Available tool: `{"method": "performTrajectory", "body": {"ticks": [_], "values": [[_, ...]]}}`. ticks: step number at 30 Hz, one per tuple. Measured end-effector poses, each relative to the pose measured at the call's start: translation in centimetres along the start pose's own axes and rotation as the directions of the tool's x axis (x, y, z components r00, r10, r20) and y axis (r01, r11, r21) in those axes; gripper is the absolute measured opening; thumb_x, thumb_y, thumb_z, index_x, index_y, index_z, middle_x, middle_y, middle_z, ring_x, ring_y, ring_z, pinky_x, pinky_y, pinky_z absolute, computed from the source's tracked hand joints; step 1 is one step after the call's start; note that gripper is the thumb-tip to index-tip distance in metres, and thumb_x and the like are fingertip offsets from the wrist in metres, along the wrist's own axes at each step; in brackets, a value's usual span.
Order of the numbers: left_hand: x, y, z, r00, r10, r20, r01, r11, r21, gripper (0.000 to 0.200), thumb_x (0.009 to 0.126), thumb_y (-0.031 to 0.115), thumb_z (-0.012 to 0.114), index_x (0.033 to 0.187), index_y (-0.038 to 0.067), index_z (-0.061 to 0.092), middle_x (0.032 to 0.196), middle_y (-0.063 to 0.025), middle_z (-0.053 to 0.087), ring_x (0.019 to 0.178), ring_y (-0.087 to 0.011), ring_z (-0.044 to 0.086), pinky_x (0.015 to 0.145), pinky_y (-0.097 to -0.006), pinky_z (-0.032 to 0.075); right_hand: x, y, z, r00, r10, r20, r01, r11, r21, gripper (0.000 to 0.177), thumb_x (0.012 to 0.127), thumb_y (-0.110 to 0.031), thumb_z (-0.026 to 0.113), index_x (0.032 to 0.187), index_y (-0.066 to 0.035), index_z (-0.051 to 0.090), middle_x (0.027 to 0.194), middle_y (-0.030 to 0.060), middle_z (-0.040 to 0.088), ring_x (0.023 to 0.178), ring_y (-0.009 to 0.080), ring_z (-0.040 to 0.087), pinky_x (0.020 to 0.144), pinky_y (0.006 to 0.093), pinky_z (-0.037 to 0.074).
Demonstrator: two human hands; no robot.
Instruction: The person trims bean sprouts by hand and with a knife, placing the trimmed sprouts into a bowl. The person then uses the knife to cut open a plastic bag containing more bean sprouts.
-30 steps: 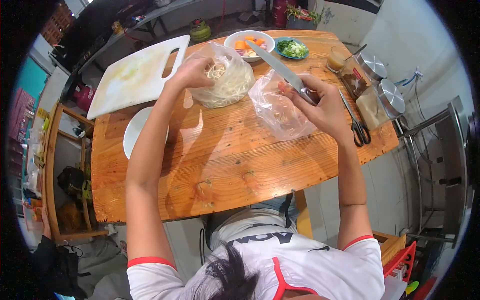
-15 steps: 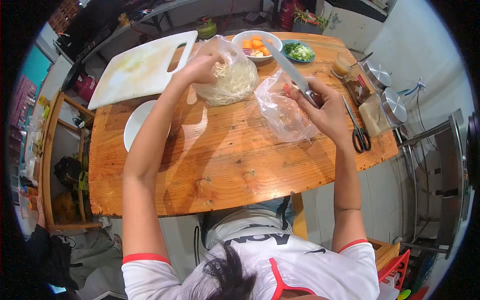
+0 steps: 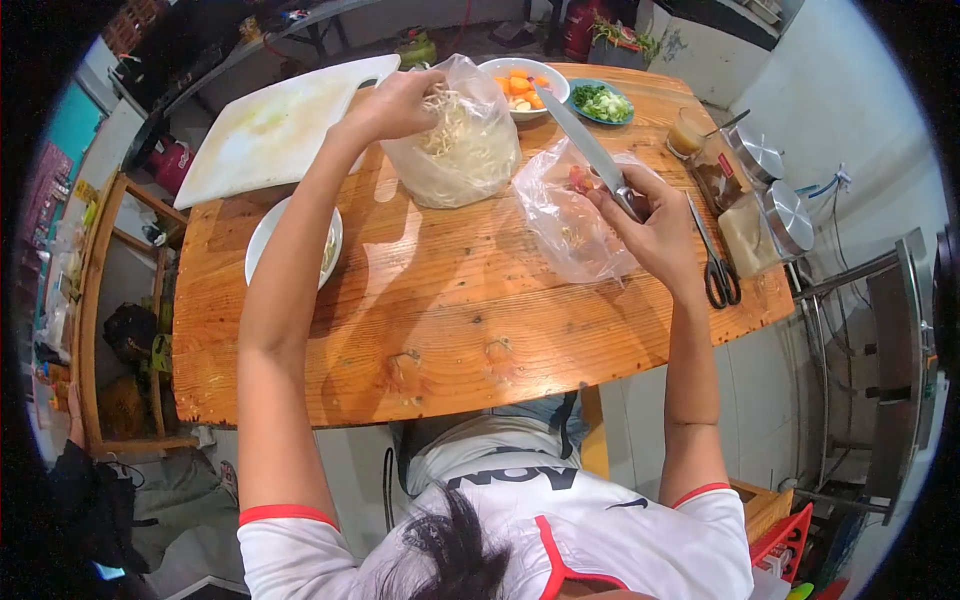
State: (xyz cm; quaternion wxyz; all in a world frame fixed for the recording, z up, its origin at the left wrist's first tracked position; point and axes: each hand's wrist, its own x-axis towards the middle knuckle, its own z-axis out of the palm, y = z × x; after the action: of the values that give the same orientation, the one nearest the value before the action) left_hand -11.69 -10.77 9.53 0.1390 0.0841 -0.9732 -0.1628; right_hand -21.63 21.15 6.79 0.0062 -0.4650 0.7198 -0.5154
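Observation:
My left hand [image 3: 404, 106] is closed on some bean sprouts [image 3: 436, 101] at the mouth of a clear plastic bag [image 3: 455, 185] full of them. My right hand [image 3: 655, 228] grips a knife [image 3: 588, 138] by its handle, the blade pointing up and away to the left. Just beneath that hand lies a second plastic bag [image 3: 565, 240], thin and crumpled, with small reddish bits inside. Under my left forearm a white bowl [image 3: 262, 240] is partly hidden; a few pale strands show inside it.
A white cutting board [image 3: 265, 130] lies at the back left. Behind the bags stand a bowl of orange chunks [image 3: 520, 85] and a plate of chopped greens [image 3: 602, 103]. On the right are scissors [image 3: 718, 275], a glass [image 3: 686, 133] and lidded jars [image 3: 745, 235].
My left hand has risen slightly at the bag's mouth, and more sprouts show below its fingers. My right hand with the knife has barely moved.

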Motion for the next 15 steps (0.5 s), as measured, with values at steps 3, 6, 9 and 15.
{"method": "performTrajectory", "body": {"ticks": [3,6,9,15], "values": [[-0.3,-2.0,2.1,0.989,-0.045,0.143,0.026,0.991,0.13,0.059,0.065,0.019,0.068,0.121,0.007,0.052,0.107,-0.0199,0.061,0.102,-0.0334,0.058,0.089,-0.039,0.045,0.0,-0.9,-0.1,0.998,0.056,0.025,-0.053,0.994,-0.098,0.028,0.078,-0.02,0.071,0.098,0.0,0.066,0.065,0.002,0.057,0.052,0.0056,0.045,0.048,0.0227,0.036],[-0.4,-2.0,2.9,0.929,-0.208,0.306,0.151,0.968,0.2,0.072,0.061,0.023,0.071,0.127,0.007,0.047,0.114,-0.0206,0.058,0.111,-0.0339,0.053,0.093,-0.0392,0.043,-0.1,-1.1,-0.1,0.992,0.102,0.076,-0.096,0.992,-0.08,0.028,0.078,-0.02,0.072,0.097,0.0,0.066,0.063,0.0015,0.056,0.052,0.0054,0.044,0.048,0.023,0.036],[-0.2,-2.2,3.4,0.93,-0.209,0.302,0.145,0.965,0.221,0.065,0.06,0.02,0.071,0.12,0.004,0.051,0.113,-0.0208,0.058,0.108,-0.034,0.053,0.092,-0.0392,0.043,-0.2,-0.8,-0.1,0.996,0.071,0.059,-0.067,0.995,-0.076,0.027,0.078,-0.019,0.071,0.097,0.0,0.066,0.062,0.0015,0.055,0.053,0.0052,0.044,0.049,0.0229,0.036],[0.4,-1.2,0.7,0.992,0.088,0.089,-0.102,0.979,0.175,0.042,0.061,0.011,0.065,0.101,0.0,0.059,0.102,-0.0205,0.061,0.095,-0.033,0.058,0.083,-0.0378,0.046,-0.4,-0.7,-0.5,0.994,0.101,0.049,-0.097,0.993,-0.068,0.025,0.078,-0.019,0.071,0.095,-0.001,0.067,0.064,0.0018,0.057,0.057,0.0055,0.047,0.052,0.0228,0.038]]}}
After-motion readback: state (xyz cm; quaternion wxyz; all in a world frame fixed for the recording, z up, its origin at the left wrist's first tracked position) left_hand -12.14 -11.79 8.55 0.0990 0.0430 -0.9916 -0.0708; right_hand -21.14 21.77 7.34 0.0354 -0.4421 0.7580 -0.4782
